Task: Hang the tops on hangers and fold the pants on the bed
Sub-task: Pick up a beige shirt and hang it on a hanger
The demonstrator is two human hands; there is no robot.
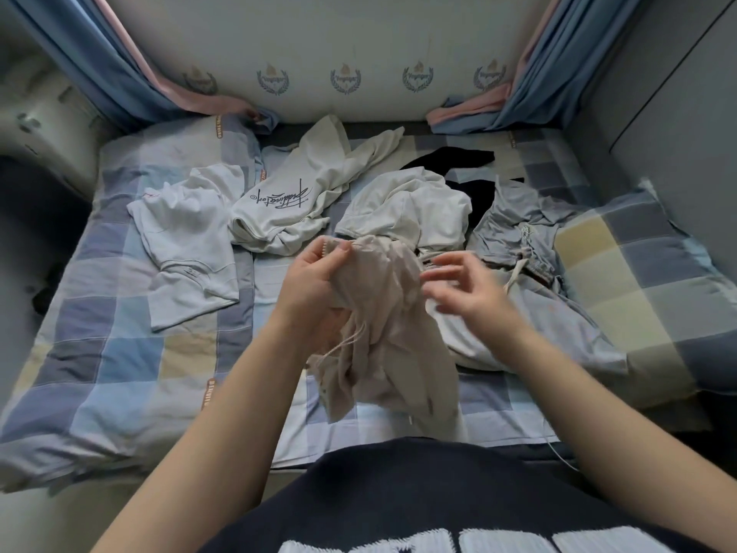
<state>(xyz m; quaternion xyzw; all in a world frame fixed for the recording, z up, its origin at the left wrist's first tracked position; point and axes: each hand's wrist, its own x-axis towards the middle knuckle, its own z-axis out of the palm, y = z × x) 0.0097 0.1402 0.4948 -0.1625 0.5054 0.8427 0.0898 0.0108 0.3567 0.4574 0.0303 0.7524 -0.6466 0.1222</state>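
Note:
My left hand point(315, 281) grips the bunched top edge of a beige drawstring garment point(387, 333), which hangs crumpled above the bed. My right hand point(466, 281) hovers just right of it, blurred, fingers spread and loosely bent, holding nothing. On the checked bed point(119, 353) lie a white T-shirt point(187, 241) at the left, a cream top with black script point(295, 201) behind it, another cream top point(414, 205) in the middle, a black garment point(458, 161) at the back, and a pale blue-grey garment with a drawstring point(526, 241) at the right.
A checked pillow point(638, 273) lies at the right edge of the bed. Blue and pink curtains point(558, 73) hang at both back corners against a pale padded wall. No hangers are in view. My dark shirt fills the bottom of the view.

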